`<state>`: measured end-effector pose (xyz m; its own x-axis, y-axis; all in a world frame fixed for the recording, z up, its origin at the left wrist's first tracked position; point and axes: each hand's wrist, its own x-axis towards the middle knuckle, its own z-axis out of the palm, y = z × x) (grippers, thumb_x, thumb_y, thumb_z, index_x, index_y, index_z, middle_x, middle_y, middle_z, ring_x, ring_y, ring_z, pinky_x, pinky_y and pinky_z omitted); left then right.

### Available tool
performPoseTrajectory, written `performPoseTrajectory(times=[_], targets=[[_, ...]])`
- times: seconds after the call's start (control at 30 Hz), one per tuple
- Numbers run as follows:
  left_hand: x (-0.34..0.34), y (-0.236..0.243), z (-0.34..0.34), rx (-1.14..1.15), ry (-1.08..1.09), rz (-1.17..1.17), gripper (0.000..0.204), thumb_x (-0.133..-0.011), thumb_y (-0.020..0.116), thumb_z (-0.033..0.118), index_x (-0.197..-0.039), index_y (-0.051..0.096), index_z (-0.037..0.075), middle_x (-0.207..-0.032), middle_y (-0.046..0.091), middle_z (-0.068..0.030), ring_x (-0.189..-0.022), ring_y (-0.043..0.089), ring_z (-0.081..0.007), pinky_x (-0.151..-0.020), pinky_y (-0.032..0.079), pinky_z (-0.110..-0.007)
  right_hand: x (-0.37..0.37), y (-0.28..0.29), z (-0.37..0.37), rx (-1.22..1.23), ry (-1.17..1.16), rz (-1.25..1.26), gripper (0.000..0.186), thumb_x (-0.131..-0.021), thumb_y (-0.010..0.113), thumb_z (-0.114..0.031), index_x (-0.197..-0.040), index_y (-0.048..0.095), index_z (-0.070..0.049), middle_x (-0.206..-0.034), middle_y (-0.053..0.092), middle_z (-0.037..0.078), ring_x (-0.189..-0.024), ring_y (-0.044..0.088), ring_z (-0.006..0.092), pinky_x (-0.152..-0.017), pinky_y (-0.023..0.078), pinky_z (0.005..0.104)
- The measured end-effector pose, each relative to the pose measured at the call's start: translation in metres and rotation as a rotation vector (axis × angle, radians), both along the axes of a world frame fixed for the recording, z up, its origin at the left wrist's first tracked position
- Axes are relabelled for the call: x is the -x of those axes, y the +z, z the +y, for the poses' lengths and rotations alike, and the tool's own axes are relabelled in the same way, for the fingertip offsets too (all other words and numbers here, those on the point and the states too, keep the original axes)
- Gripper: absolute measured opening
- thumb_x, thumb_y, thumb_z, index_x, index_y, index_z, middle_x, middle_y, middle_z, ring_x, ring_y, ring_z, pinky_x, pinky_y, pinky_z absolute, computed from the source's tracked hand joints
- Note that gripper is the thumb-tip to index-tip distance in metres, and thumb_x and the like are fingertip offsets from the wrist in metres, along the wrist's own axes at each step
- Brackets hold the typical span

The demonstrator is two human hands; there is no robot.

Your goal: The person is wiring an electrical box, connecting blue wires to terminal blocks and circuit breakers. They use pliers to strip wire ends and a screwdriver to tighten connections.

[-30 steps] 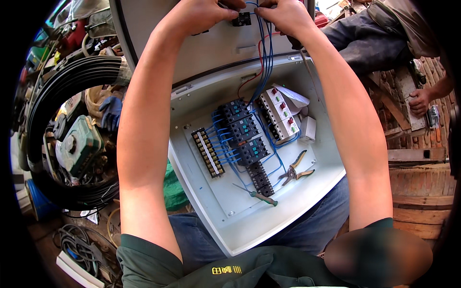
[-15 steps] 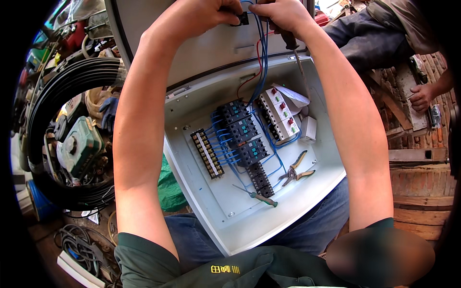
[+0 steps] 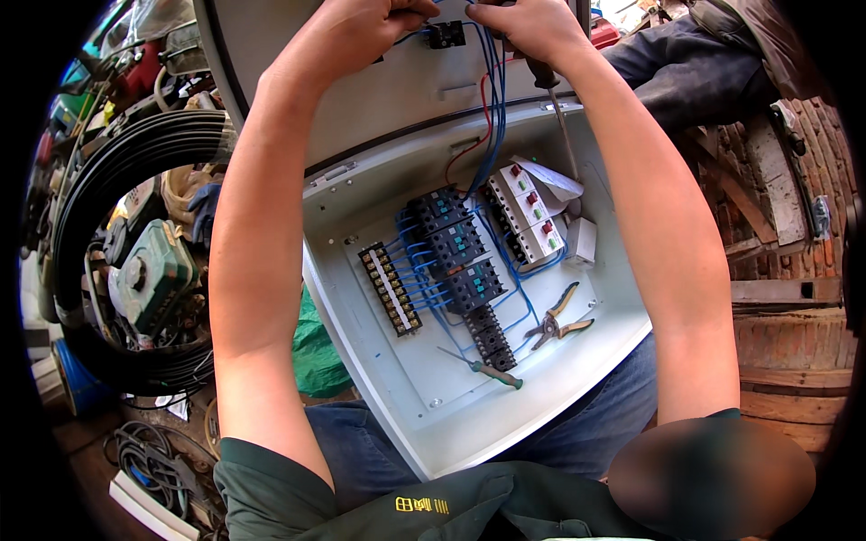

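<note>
Right hand (image 3: pixel 534 34) gripped a dark-handled screwdriver (image 3: pixel 544 76) near a grey metal box's (image 3: pixel 469 428) far-right corner; left hand's (image 3: pixel 365 32) hold was unclear.

Blue wires (image 3: pixel 488 165), a red wire (image 3: pixel 484 94) — teal-marked black contactors (image 3: pixel 457 243), pale grey box (image 3: pixel 547 374) — red-and-green-marked white breakers (image 3: pixel 530 215)

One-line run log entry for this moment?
left hand: near black block | right hand: holding dark-handled screwdriver | box: open | inside: pliers, green-handled screwdriver

Left hand (image 3: pixel 377 27) near black block (image 3: pixel 446 35), right hand (image 3: pixel 530 32) holding screwdriver (image 3: pixel 543 75), pliers (image 3: pixel 556 323) in box (image 3: pixel 541 398)
</note>
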<state>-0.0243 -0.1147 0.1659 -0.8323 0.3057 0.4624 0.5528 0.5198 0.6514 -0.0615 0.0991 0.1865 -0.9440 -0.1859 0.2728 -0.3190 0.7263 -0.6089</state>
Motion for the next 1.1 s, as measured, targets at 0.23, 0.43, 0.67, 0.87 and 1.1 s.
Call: performPoseTrajectory(times=[0.23, 0.43, 0.67, 0.87, 1.1], targets=[[0.013, -0.022, 0.013, -0.125, 0.052, 0.121, 0.02, -0.084, 0.067, 0.005, -0.101, 0.077, 0.0, -0.092, 0.076, -0.0188, -0.084, 0.075, -0.0254, -0.078, 0.058, -0.035, -0.015, 0.005, 0.011, -0.122, -0.04, 0.201, 0.039, -0.084, 0.074, -0.025, -0.11, 0.071, 0.004, -0.079, 0.072, 0.015, -0.072, 0.07, 0.0223, -0.066, 0.056, 0.0352], [0.017, -0.034, 0.001, -0.098, 0.111, 0.224, 0.019, -0.085, 0.067, 0.006, -0.1, 0.076, 0.0, -0.096, 0.075, -0.0206, -0.09, 0.074, -0.0324, -0.083, 0.058, -0.038, -0.104, 0.066, 0.057, -0.019, 0.18, 0.546, 0.021, -0.099, 0.068, -0.016, -0.113, 0.067, 0.0, -0.098, 0.074, 0.012, -0.088, 0.071, 0.0149, -0.078, 0.056, 0.0238], [0.013, -0.035, 0.002, -0.112, 0.107, 0.247, 0.018, -0.085, 0.067, 0.007, -0.099, 0.076, 0.0, -0.096, 0.074, -0.0213, -0.093, 0.073, -0.0347, -0.085, 0.058, -0.04, -0.131, 0.059, 0.054, 0.273, 0.287, 0.941, 0.022, -0.096, 0.073, -0.017, -0.106, 0.063, 0.001, -0.098, 0.075, 0.018, -0.084, 0.074, 0.0196, -0.065, 0.061, 0.0248], [0.019, -0.039, 0.005, -0.115, 0.098, 0.295, 0.017, -0.085, 0.065, 0.007, -0.097, 0.076, 0.0, -0.095, 0.074, -0.0216, -0.092, 0.073, -0.0359, -0.085, 0.058, -0.041, -0.107, 0.041, 0.046, 0.35, 0.354, 1.01, 0.024, -0.092, 0.075, -0.004, -0.107, 0.059, 0.004, -0.101, 0.074, 0.019, -0.096, 0.074, 0.0236, -0.09, 0.061, 0.0317], [0.019, -0.04, 0.005, -0.106, 0.111, 0.306, 0.019, -0.085, 0.064, 0.006, -0.096, 0.076, -0.001, -0.094, 0.073, -0.0221, -0.091, 0.073, -0.0359, -0.085, 0.058, -0.041, -0.101, 0.032, 0.039, 0.294, 0.358, 1.077, 0.028, -0.09, 0.077, -0.003, -0.108, 0.056, 0.003, -0.104, 0.073, 0.019, -0.097, 0.072, 0.021, -0.088, 0.06, 0.0309]])
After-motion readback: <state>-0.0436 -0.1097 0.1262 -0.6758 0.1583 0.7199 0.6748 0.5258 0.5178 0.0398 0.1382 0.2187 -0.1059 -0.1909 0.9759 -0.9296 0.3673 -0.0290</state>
